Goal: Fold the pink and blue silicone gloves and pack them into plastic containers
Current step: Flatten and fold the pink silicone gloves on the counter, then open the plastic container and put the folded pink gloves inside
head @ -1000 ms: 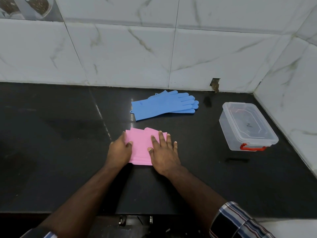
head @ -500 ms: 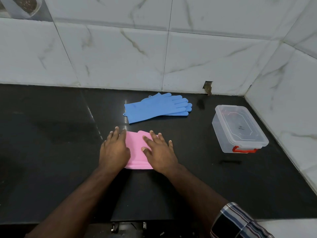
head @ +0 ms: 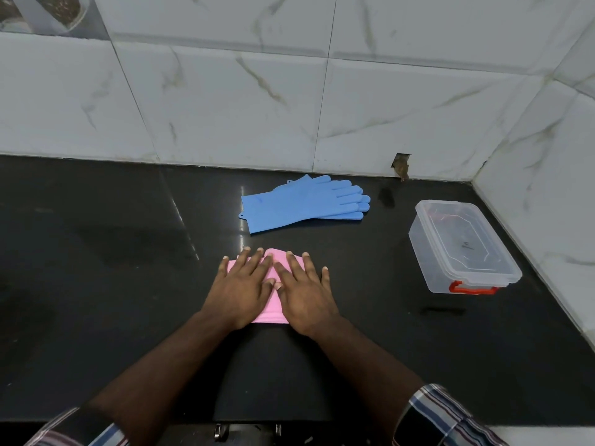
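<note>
Both hands are flat on the pink gloves [head: 273,304] right now, pretty much covering the whole bundle. Left hand [head: 240,289] sits on the left half, right hand [head: 306,296] on the right half, thumbs nearly touching in the middle. The fingers [head: 249,263] on both are straight and a bit spread, palms down, just pressing, not curled round anything. Only bits of pink show: a strip between the thumbs, a rounded bit poking out past the fingertips, and the near edge below the wrists. The bundle looks folded into a compact block, but I can't tell how many layers with the hands on top.

The pink stuff sits on the black worktop [head: 96,284], roughly central and toward the near edge.

The blue gloves [head: 299,204] are further back, near the wall, lying flat and unfolded, stacked one on the other, cuffs to the left and fingers pointing right. They're apart from the pink ones, nothing touching them.

Off to the right, near the corner, there's a clear plastic container [head: 460,249] with its lid on and a red latch on the near end. I can only see one container. It's well apart from both hands.

White marble-look tiles [head: 225,101] run along the back and right side. Checked sleeves [head: 447,416] show at the bottom.
</note>
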Action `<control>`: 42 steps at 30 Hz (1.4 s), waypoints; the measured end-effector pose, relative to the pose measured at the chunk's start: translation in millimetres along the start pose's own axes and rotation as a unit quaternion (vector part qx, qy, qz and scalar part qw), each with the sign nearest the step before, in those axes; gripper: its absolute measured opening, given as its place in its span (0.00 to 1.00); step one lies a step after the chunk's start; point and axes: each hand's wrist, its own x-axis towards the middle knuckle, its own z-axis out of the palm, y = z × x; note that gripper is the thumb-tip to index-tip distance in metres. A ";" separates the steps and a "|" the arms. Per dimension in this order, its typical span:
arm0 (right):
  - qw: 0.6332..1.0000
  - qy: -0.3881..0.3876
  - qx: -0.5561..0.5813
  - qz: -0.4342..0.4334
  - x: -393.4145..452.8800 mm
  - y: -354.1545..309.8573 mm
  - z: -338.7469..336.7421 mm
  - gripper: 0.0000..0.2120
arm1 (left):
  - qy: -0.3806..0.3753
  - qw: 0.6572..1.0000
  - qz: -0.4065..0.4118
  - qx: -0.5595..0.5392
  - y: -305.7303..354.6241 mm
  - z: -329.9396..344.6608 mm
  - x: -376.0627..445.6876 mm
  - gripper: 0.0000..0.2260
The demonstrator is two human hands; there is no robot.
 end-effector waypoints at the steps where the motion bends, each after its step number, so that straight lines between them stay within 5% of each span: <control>1: 1.000 -0.002 -0.006 0.000 0.0 0.7 0.3 0.25 | 0.003 1.000 0.000 -0.007 -1.7 3.7 -0.5 0.27; 12: 0.999 -0.036 -0.024 0.001 -0.3 2.3 -0.8 0.27 | 0.023 0.999 -0.014 -0.024 -3.7 16.8 -0.5 0.28; 17: 0.996 -0.077 -0.033 0.001 1.1 3.3 -10.5 0.28 | -0.023 1.000 -0.017 -0.003 1.8 5.7 1.0 0.28; 23: 0.999 -0.031 -0.016 0.011 -8.9 19.8 -34.0 0.28 | -0.014 0.998 -0.035 0.045 36.2 -32.9 14.2 0.31; 29: 0.998 0.027 0.030 0.048 -29.3 80.2 -87.2 0.30 | 0.043 0.992 0.007 -0.118 137.5 -41.3 42.0 0.30; 35: 0.989 0.089 0.065 0.099 -58.3 161.2 -137.9 0.29 | 0.047 0.949 0.036 -0.310 228.8 -44.9 77.2 0.26; 42: 0.929 0.224 0.165 0.244 -84.2 265.0 -185.8 0.22 | -0.031 0.900 -0.048 -0.433 290.7 -48.6 105.8 0.25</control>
